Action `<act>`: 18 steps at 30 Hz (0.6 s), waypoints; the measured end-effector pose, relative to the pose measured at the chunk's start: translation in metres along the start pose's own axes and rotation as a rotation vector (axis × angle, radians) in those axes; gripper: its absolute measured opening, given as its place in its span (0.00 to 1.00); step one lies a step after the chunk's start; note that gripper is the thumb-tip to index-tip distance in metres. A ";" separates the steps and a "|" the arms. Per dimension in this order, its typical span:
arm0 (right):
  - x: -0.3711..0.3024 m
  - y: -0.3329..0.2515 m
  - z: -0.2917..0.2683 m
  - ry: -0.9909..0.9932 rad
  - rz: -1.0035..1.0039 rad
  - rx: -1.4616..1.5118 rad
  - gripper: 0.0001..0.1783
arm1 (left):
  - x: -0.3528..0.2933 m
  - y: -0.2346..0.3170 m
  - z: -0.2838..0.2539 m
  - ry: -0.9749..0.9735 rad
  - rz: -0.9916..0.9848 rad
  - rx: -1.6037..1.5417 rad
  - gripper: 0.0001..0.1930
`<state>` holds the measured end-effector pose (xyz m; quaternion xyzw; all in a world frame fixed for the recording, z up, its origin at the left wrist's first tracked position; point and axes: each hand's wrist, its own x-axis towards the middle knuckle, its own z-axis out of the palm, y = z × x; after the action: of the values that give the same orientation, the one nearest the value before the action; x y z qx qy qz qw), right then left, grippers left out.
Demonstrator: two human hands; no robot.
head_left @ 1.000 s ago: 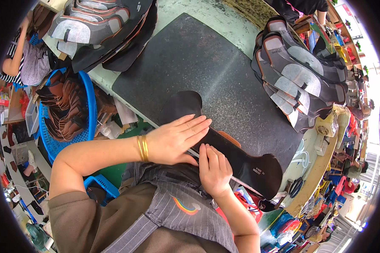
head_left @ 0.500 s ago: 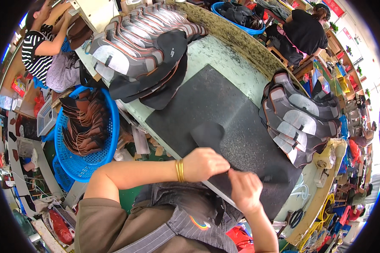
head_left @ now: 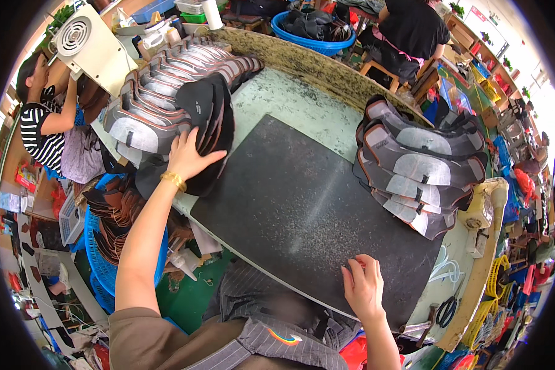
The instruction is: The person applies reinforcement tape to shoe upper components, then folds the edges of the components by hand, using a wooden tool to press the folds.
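My left hand [head_left: 190, 159] rests with spread fingers on the near end of a long stack of grey shoe-upper pieces [head_left: 143, 132]. Smooth black rounded flaps [head_left: 205, 102] hang over the stack's right side, beside my fingertips. My left thumb points out toward the black work mat [head_left: 259, 179]. Over the mat's near right part hovers my right hand [head_left: 365, 287], its fingers loosely bent, the thumb apart, and nothing visible between them. Pale crumbs [head_left: 308, 237] lie scattered on the mat. A second pile of similar pieces [head_left: 422, 169] sits at the mat's right side.
A blue basket [head_left: 92, 237] of brown pieces stands left of the table. Along the table's back runs a raised, stained edge [head_left: 314, 71]. Clear tubing [head_left: 445, 268] and a hammer-like tool [head_left: 422, 330] lie at the right. Two people work nearby.
My hands, close together over the mat's near edge before, are now apart. The left has reached to the left stack; the right stays near the mat's edge. The black rounded piece is gone from the mat.
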<state>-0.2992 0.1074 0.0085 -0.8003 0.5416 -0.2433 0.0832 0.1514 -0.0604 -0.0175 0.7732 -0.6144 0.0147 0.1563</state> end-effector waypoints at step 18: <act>-0.062 0.153 -0.091 0.376 0.676 -0.280 0.05 | 0.022 0.193 0.001 0.028 0.733 -0.235 0.27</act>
<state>-0.4870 0.1141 0.0081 -0.5225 0.8076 -0.2685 -0.0518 -0.0279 -0.1190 0.0299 0.4787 -0.8455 0.0095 0.2364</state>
